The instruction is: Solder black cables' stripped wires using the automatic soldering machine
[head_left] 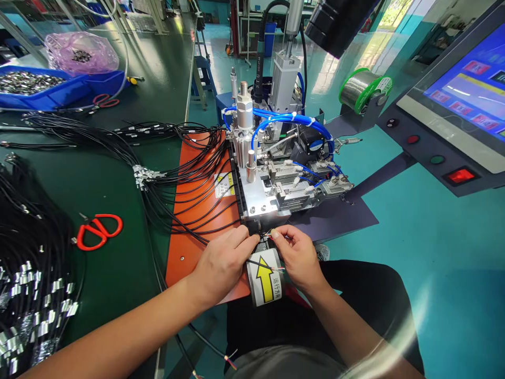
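- head view: how does your grip stand?
- your right hand (299,258) pinches thin wire ends (269,236) at the machine's (258,202) front edge; i cannot tell whether your left hand (226,258) is clamped.
- how might they handle?
- light, limp, probably fragile; hold behind the tips. your green desk (118,276) lies left, glossy teal floor (453,247) right.

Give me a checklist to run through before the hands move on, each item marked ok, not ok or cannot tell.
1. Right hand at the fine wires: ok, touching them.
2. Wire seating: cannot tell, hidden from view.
3. Red-handled scissors apart from the left hand: ok, on the green tabletop.
4. Yellow arrow label uncovered: not ok, a black cable crosses it.
5. Solder spool loaded: ok.
6. Control-panel screen lit: ok.
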Demonstrator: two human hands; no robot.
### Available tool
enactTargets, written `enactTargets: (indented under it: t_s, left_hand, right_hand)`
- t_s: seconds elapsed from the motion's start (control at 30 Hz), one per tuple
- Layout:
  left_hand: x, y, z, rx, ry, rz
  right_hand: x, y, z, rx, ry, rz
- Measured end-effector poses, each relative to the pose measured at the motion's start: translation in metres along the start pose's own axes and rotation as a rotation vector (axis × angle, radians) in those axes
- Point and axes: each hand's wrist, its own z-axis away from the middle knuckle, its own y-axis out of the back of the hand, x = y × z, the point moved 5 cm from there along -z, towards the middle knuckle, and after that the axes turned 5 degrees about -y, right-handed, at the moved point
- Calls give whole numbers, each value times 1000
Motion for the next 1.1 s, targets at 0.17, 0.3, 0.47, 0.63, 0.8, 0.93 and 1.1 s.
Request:
enactTargets:
  t_s: [0.17,0.3,0.47,0.63,0.8,0.93,1.1]
  left_hand:
    - [-2,-4,2,-28,29,34]
    - [-2,-5,2,-38,42,36]
    - [-2,-5,1,-55,50,22]
    - [-1,-4,1,-55,43,-30]
    - [0,-1,0,-69,28,-78]
    - [0,0,-1,-57,25,-59]
    - [1,1,0,-29,11,-31]
  right_hand:
    - [3,-1,-2,-19,-25,-44]
    - [4,1,2,-46,-72,-83]
    - [-3,5,11,-48,-38,14]
    - [-8,5,10,-5,3,122]
    - [-13,5,9,4,44,178]
    - [-18,7,9,2,89,228]
    - [-22,8,6,-2,139,297]
